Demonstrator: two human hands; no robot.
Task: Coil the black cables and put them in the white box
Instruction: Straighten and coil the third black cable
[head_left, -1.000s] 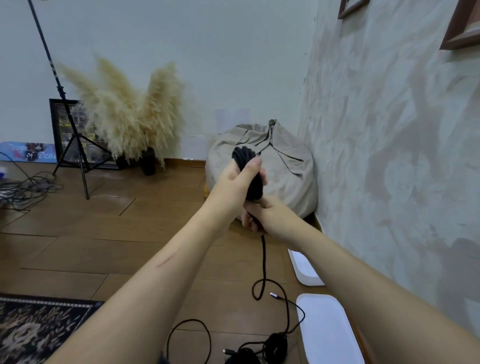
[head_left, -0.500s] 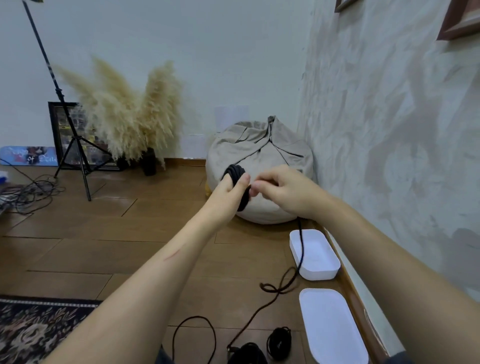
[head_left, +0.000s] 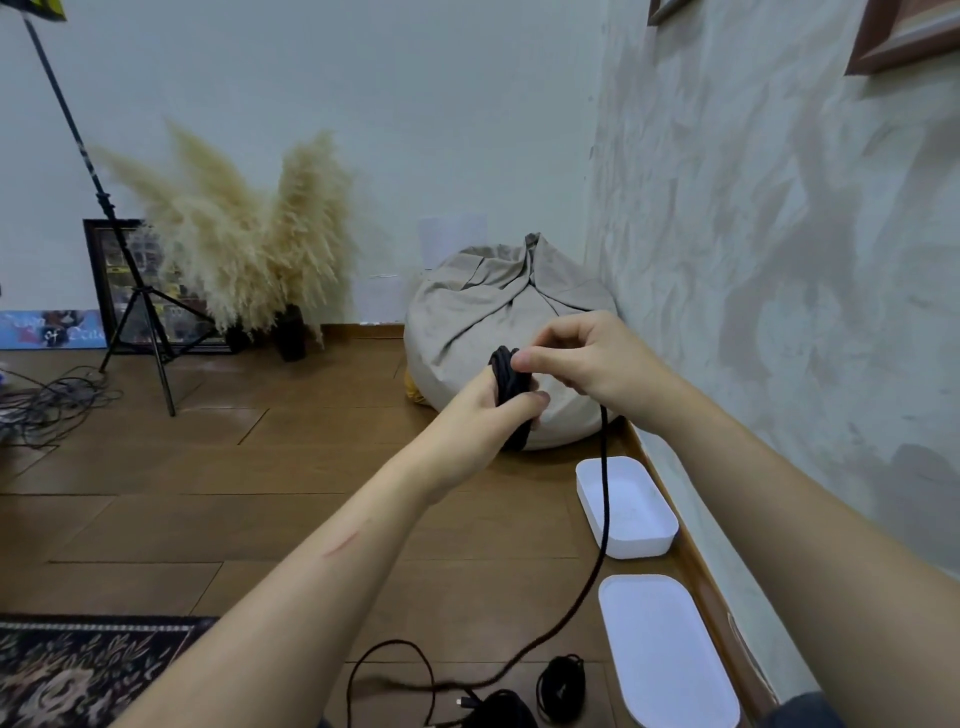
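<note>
My left hand (head_left: 485, 415) grips a coil of black cable (head_left: 511, 395) wound around its fingers, held out above the floor. My right hand (head_left: 582, 358) pinches the same cable at the top of the coil. The loose tail of the cable (head_left: 602, 499) hangs from under my right hand, crosses in front of the open white box (head_left: 626, 506) and trails to the floor. A small finished black coil (head_left: 561, 686) lies on the floor by another black bundle (head_left: 498, 709). The white lid (head_left: 667, 649) lies nearer me.
A grey beanbag (head_left: 493, 312) sits in the corner behind my hands. The textured wall (head_left: 779, 260) runs along the right. Pampas grass (head_left: 244, 244), a tripod (head_left: 135, 291) and loose cables (head_left: 47, 400) stand at the left. A patterned rug (head_left: 88, 670) lies at the bottom left.
My right hand came up from under the coil to its top, carrying the cable round it. Both hands dropped lower. The tail swung right, across the white box.
</note>
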